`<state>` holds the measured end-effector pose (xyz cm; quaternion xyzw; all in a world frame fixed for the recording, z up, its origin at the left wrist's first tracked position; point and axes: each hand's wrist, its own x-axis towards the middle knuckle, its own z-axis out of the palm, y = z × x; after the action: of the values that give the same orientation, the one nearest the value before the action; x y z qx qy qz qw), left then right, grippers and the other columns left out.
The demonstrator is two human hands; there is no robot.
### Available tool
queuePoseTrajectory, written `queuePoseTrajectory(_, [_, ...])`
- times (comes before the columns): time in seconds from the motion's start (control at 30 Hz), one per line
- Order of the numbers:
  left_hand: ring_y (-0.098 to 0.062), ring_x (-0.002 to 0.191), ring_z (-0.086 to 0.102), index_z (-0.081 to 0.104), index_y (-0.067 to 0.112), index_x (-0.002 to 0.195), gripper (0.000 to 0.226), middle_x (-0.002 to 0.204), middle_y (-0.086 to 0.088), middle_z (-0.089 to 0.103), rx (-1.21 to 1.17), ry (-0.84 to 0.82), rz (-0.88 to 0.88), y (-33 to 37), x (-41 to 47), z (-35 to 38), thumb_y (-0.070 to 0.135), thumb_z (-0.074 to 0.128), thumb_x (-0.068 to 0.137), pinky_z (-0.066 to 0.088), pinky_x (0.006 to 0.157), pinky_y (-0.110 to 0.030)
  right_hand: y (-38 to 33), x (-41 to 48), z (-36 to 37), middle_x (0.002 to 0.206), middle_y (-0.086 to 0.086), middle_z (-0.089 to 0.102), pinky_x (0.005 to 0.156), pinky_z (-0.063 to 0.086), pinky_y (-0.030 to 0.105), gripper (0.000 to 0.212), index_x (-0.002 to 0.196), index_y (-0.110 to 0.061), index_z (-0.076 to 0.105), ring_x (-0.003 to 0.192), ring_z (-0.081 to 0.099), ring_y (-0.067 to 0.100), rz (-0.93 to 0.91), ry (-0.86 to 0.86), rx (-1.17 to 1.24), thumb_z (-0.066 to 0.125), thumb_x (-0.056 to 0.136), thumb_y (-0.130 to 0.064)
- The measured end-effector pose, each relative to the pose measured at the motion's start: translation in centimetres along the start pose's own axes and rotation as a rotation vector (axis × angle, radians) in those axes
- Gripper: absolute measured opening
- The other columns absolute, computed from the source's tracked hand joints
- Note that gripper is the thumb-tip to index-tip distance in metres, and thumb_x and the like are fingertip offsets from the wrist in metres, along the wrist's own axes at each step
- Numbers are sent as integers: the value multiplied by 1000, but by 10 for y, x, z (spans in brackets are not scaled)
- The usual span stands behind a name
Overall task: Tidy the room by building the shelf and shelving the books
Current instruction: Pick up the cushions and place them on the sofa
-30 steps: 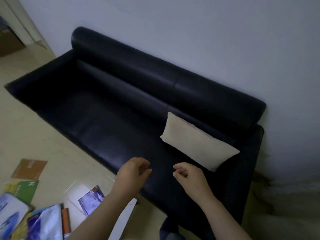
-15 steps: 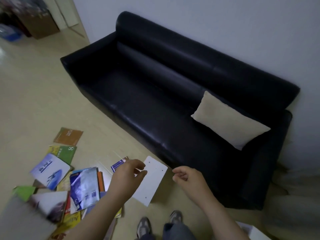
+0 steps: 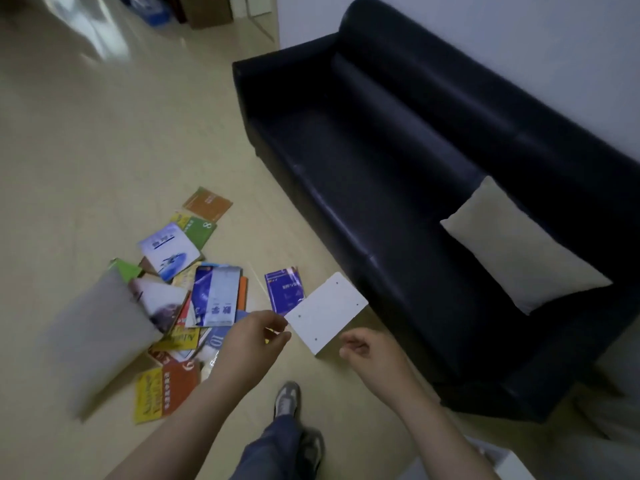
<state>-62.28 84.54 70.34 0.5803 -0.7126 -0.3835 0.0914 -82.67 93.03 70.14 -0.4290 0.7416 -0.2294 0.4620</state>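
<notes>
A small white shelf panel [image 3: 327, 315] with screw holes lies on the floor beside the sofa's front edge. Left of it, several books [image 3: 214, 299] are scattered in a loose heap, with a dark blue book [image 3: 284, 292] partly under the panel's corner. A large pale board [image 3: 93, 337], blurred, stands tilted at the heap's left side. My left hand [image 3: 256, 337] hovers over the books with loosely curled fingers, holding nothing. My right hand [image 3: 367, 351] hangs the same way just right of the panel, also empty.
A black leather sofa [image 3: 415, 168] runs along the wall on the right, with a beige cushion [image 3: 519, 244] on its near end. My shoes [image 3: 286, 398] are on the tiled floor below the hands. A white object [image 3: 512, 465] shows at the bottom right corner.
The view has swung left and down, so the sofa slid right and the books, white panel and pale board came into sight. Both hands kept their loose, empty pose.
</notes>
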Motion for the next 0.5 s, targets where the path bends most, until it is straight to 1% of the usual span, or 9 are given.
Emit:
queuePoseTrajectory(0.07, [-1, 82, 61, 66, 26, 98, 12, 91, 12, 66, 5, 9, -37, -12, -16, -3, 27, 68, 86, 52, 73, -22, -1, -3, 13, 102, -12, 66, 76, 48, 10, 22, 111, -26, 65, 95, 61, -1, -17, -23, -17, 61, 90, -22])
queuePoseTrajectory(0.13, [0, 81, 61, 67, 26, 97, 11, 89, 12, 66, 1, 35, -73, -27, -35, -7, 27, 68, 85, 54, 76, -28, -4, -7, 30, 101, -10, 67, 83, 53, 19, 23, 110, -24, 67, 93, 62, -1, -22, -65, -41, 62, 88, -23])
queuePoseTrajectory(0.2, [0, 79, 61, 67, 27, 93, 8, 87, 13, 66, -18, 71, -124, -43, -56, -13, 27, 67, 85, 53, 74, -27, -9, -13, 48, 101, -9, 67, 86, 54, 25, 24, 111, -24, 67, 94, 62, 1, -39, -113, -71, 62, 88, -24])
queuePoseTrajectory(0.27, [1, 78, 61, 68, 26, 92, 7, 86, 12, 67, -39, 108, -159, -59, -72, -19, 27, 67, 85, 52, 73, -26, -17, -17, 65, 102, -10, 66, 86, 54, 25, 24, 112, -24, 67, 94, 62, 2, -71, -143, -103, 61, 89, -25])
queuePoseTrajectory(0.37, [1, 76, 62, 66, 30, 86, 6, 83, 12, 68, -73, 141, -203, -78, -90, -31, 25, 68, 84, 53, 73, -29, -31, -19, 86, 103, -8, 66, 84, 52, 21, 22, 112, -22, 66, 94, 61, 3, -105, -170, -148, 61, 90, -24])
queuePoseTrajectory(0.5, [-1, 75, 62, 63, 31, 81, 9, 81, 13, 66, -125, 198, -241, -110, -117, -54, 25, 69, 84, 51, 71, -27, -54, -26, 125, 101, -8, 66, 83, 52, 21, 23, 113, -21, 67, 92, 61, 4, -150, -202, -201, 61, 91, -23])
